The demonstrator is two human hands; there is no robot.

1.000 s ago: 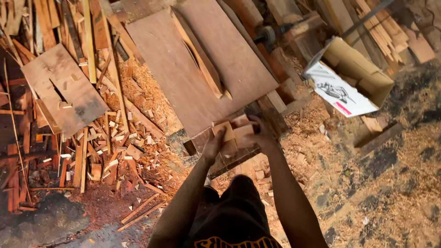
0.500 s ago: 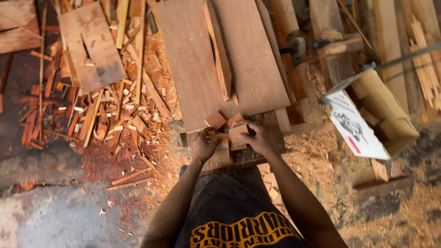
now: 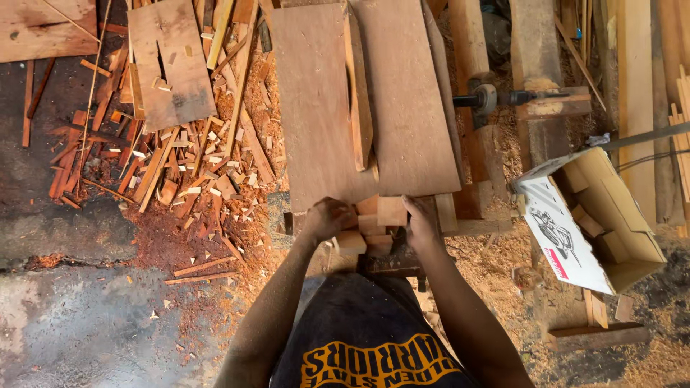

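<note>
My left hand (image 3: 327, 218) and my right hand (image 3: 420, 223) close from both sides on a cluster of small pale wooden blocks (image 3: 377, 219) at the near end of a workbench. The left hand's fingers curl over the blocks at the left. The right hand presses flat against the blocks at the right. Just beyond them lie two wide reddish boards (image 3: 359, 100) with a narrow strip (image 3: 358, 86) standing on edge between them.
An open cardboard box (image 3: 593, 219) holding wooden blocks stands to the right. A power drill (image 3: 503, 97) lies on planks behind it. Offcuts and sawdust (image 3: 180, 165) litter the floor at the left. A flat notched board (image 3: 169, 61) lies at the far left.
The view has swung so the bench and boards stand more upright in frame. My hands have drawn closer together around the blocks.
</note>
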